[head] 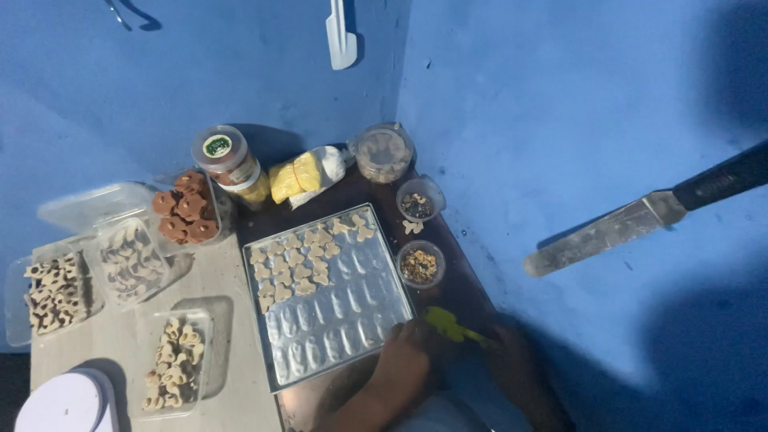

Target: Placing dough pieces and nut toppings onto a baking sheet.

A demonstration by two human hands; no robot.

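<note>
1. Head view: a metal baking tray (398, 300) lies on a dark tabletop (456, 280) set into the corner of blue walls.
2. Pale cut-out biscuits (298, 264) fill the tray's far left part; the rest shows only faint greasy outlines.
3. The left hand (404, 356) rests at the tray's near right corner, touching its edge; its fingers curl downward, and whether they grip anything cannot be told in the dim light.
4. The right hand (512, 360) sits just beside it, off the tray, dark and blurred. A small yellow-green tool (450, 324) lies between the two hands, its thin end running toward the right hand; the fingers seem closed around that end, though the hold is not clear.
5. Two small cups of chopped topping (421, 266) stand along the tray's right side.
6. Behind the tray stand a lidded jar (226, 160), a yellow bag (298, 178) and a clear round tub (384, 152).
7. To the left, clear plastic boxes hold brown biscuits (186, 210) and pale ones (172, 364).
8. A long metal spatula (608, 232) with a black handle hangs against the right wall.
</note>
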